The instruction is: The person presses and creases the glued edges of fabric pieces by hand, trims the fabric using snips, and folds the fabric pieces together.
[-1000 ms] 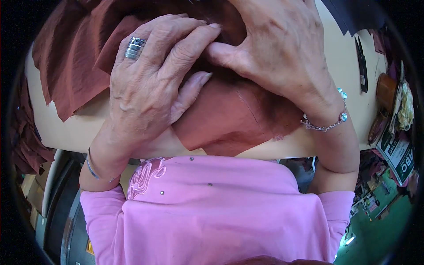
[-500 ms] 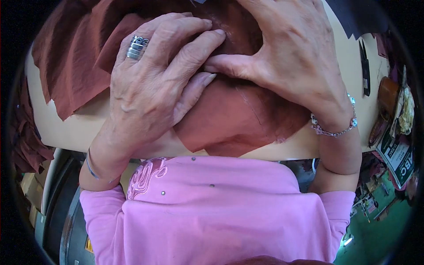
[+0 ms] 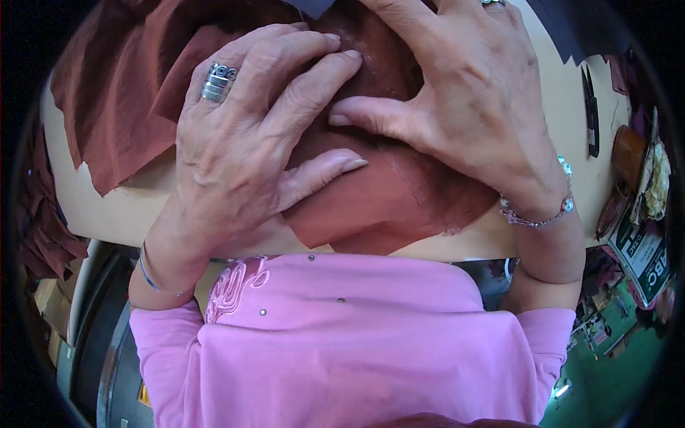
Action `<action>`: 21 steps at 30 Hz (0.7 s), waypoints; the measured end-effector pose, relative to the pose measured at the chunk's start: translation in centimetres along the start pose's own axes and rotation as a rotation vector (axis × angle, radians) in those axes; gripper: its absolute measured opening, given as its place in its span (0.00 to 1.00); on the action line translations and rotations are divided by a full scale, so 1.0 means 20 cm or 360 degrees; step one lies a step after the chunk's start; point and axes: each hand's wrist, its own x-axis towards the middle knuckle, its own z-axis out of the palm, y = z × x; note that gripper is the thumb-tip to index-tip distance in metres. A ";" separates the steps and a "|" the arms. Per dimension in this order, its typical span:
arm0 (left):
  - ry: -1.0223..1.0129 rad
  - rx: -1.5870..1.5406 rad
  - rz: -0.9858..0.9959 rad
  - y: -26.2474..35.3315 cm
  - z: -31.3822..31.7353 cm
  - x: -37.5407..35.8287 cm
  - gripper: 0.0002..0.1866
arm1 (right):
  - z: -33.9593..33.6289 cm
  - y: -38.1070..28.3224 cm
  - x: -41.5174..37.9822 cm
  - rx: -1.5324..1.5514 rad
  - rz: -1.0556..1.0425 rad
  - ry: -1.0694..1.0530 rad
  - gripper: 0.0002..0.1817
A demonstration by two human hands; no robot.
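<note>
Reddish-brown fabric [image 3: 378, 203] lies in folds and layers on the pale table [image 3: 107, 207]. My left hand [image 3: 242, 128], with rings on one finger, rests on the cloth with its fingers bent and its thumb spread away from them. To its right, my right hand [image 3: 471, 93] lies on the same fabric, thumb pointing left and fingers reaching past the top edge. The two hands are apart, with cloth showing between them. A dark piece of material [image 3: 310, 7] shows at the top between the hands.
Dark fabric [image 3: 581, 28] covers the table's upper right corner. Below it lies a slim black tool [image 3: 591, 110]. A brown object [image 3: 629, 160] and a printed box [image 3: 638, 257] are at the far right. More reddish cloth [image 3: 43, 221] hangs at the left edge.
My left thumb has moved down and away from its fingers. My right hand has shifted slightly left and down. More of the dark piece at the top now shows.
</note>
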 end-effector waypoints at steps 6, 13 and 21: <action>0.0009 0.0029 -0.0002 0.00 0.01 0.00 0.36 | -0.05 0.04 -0.01 0.0289 -0.0210 0.0015 0.41; 0.0012 0.0021 0.0003 -0.02 0.01 -0.01 0.35 | -0.09 0.05 -0.02 0.0271 -0.0224 -0.0125 0.40; 0.0006 0.0026 -0.0010 -0.03 0.01 -0.02 0.35 | 0.06 0.02 -0.01 0.0047 -0.0140 0.0072 0.40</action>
